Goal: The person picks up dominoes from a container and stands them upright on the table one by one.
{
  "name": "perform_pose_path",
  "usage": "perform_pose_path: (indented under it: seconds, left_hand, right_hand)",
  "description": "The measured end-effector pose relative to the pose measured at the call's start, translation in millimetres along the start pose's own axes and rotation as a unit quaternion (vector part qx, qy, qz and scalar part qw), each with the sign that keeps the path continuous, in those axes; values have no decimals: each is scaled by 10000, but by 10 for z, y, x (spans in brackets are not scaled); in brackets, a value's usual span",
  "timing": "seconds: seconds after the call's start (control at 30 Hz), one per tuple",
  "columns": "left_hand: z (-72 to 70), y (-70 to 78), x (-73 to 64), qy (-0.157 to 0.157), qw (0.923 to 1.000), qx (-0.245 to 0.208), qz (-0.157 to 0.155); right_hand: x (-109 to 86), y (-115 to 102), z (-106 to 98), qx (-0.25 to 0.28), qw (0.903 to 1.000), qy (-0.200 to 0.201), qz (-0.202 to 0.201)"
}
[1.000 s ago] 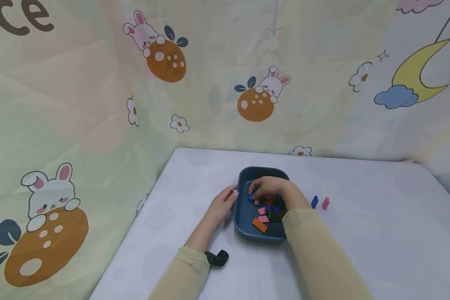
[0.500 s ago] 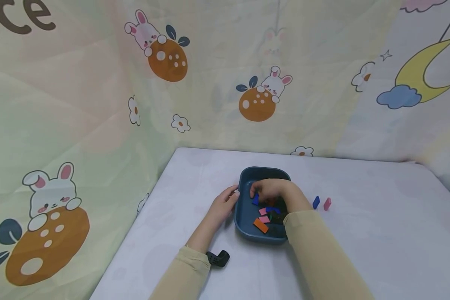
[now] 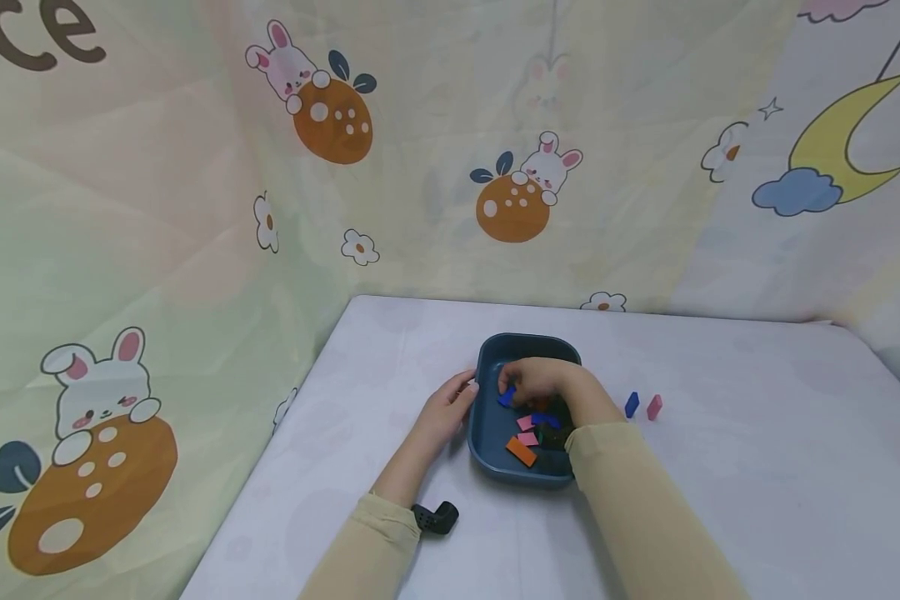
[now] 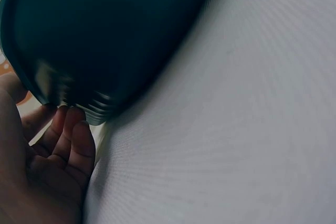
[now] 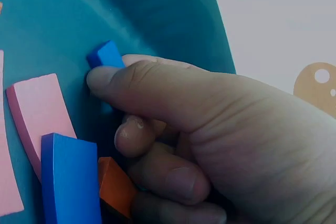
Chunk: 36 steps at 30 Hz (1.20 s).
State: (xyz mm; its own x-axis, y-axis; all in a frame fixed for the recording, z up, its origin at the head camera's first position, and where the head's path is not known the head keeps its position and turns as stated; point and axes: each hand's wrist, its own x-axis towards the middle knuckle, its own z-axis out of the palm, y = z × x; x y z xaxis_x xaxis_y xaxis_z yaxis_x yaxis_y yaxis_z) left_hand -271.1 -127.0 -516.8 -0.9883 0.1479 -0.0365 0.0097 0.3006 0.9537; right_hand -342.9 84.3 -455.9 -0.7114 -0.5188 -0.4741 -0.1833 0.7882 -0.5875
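Observation:
Inside a dark blue-green plastic basin point(image 3: 487, 454), my right hand point(image 3: 534, 379) pinches a small blue domino point(image 5: 107, 54) between thumb and index finger; the other fingers curl below it. A pink domino point(image 5: 44, 100), another blue domino point(image 5: 71, 177) and an orange domino point(image 5: 116, 187) lie close by in the right wrist view. My left hand point(image 3: 444, 406) rests its fingertips against the basin's left wall near the rim. That hand's fingers point(image 4: 81, 142) are loosely bent at the basin's outer side.
On the white table point(image 3: 765, 450), right of the basin, a blue domino point(image 3: 632, 405) and a pink domino point(image 3: 655, 407) stand upright, side by side. An orange domino point(image 3: 521, 452) lies near the basin's front. A black device point(image 3: 437, 517) is on the left wrist. Printed cloth point(image 3: 420, 167) hangs behind.
The blue domino under my right fingers has turned and shifted slightly within the basin, and those fingers have closed more tightly. My left hand holds its place at the basin wall.

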Motion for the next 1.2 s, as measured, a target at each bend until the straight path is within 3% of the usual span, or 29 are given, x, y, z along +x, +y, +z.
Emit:
perform_pose_path:
  seconds: [0.43,0.57,0.9,1.2]
  left_hand:
    - [-13,6,-14,-15,10000,-22,11]
    - [-14,1,-15,-7,10000,-3,-2]
    - [1,18,-37,27,10000,-17,88]
    - [-2,26,-30,54,10000,38,30]
  right_hand:
    - [32,-12,36,-285,9996,28,18]
    - [35,-6,38,-426,9989,118,-159]
    - [-108,66,-28,383,9967,417,-577]
    - [-238,15,-126,284,9917,790,-974]
